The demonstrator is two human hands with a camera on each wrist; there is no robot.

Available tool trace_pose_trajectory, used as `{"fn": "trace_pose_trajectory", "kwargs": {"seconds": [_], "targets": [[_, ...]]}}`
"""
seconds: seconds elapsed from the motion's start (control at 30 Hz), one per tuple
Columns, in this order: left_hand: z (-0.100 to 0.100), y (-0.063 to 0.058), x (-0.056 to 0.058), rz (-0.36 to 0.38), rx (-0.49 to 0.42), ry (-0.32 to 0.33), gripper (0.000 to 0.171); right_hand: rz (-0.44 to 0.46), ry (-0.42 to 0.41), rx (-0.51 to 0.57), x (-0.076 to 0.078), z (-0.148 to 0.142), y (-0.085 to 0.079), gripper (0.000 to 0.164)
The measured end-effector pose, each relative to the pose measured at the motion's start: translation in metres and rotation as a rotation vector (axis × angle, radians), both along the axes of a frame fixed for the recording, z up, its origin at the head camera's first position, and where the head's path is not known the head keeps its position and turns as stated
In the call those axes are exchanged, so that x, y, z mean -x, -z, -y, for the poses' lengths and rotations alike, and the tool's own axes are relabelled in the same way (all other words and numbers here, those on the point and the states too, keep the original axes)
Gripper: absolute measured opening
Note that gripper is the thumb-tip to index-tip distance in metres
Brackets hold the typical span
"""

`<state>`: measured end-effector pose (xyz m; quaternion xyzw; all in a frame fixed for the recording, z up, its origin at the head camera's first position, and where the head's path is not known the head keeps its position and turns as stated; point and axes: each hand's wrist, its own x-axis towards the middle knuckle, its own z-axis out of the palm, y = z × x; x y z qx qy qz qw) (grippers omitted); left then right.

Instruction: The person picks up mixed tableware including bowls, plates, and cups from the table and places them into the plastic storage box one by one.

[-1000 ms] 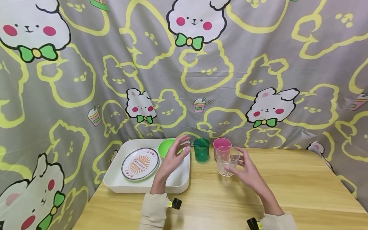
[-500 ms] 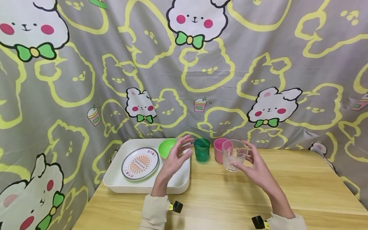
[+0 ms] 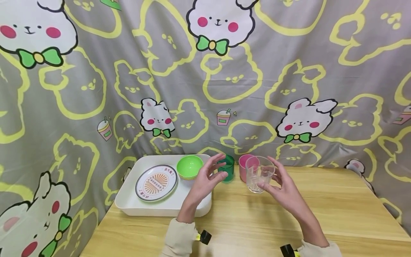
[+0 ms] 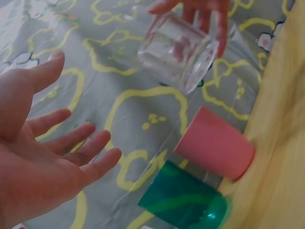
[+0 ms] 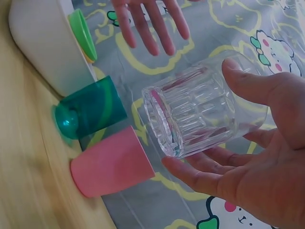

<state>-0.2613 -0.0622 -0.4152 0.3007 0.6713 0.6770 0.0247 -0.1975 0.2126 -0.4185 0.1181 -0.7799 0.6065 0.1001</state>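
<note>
My right hand (image 3: pixel 282 184) grips a clear glass (image 5: pixel 200 107), thumb on one side and fingers on the other, raised above the table in front of the pink cup (image 3: pixel 244 171). In the right wrist view the glass shows a faceted base and looks empty. My left hand (image 3: pixel 205 182) is in the air with fingers spread, holding nothing. From the head view it partly covers the green cup (image 3: pixel 229 167). The left wrist view shows the green cup (image 4: pixel 186 198) and the pink cup (image 4: pixel 217 143) standing side by side, apart from both hands.
A white tray (image 3: pixel 128 203) stands at the left of the wooden table (image 3: pixel 353 207). In it lie a patterned plate (image 3: pixel 156 182) and a lime-green bowl (image 3: pixel 190 166), which seems stacked on something. A patterned curtain (image 3: pixel 199 85) hangs behind the table.
The right hand has lifted the glass and carried it slightly right, then a little back left. My left hand has moved right, from over the bowl to in front of the green cup.
</note>
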Motion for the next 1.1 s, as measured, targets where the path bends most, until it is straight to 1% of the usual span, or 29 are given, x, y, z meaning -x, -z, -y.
{"fn": "trace_pose_trajectory", "kwargs": {"seconds": [0.2,0.33,0.47,0.7,0.83,0.93,1.1], "targets": [[-0.012,0.002,-0.005,0.017,-0.006,-0.008,0.06,0.005,-0.023,0.001,0.0,0.005,0.002,0.086],[-0.018,0.004,-0.006,0.025,-0.012,0.003,0.057,-0.001,-0.05,0.001,0.0,0.008,0.004,0.085],[-0.023,0.007,-0.006,0.033,-0.005,0.013,0.056,0.012,-0.079,0.01,-0.001,0.01,0.007,0.084],[-0.027,0.009,-0.008,0.061,0.016,0.049,0.061,0.02,-0.133,0.019,-0.001,0.017,0.007,0.086],[-0.03,0.01,-0.009,0.083,0.033,0.045,0.061,0.019,-0.155,0.018,-0.001,0.021,0.007,0.086],[-0.03,0.01,-0.009,0.091,0.039,0.042,0.06,0.021,-0.16,0.016,-0.001,0.023,0.008,0.086],[-0.027,0.009,-0.009,0.102,0.03,0.061,0.059,0.026,-0.157,0.016,-0.001,0.028,0.008,0.086]]}}
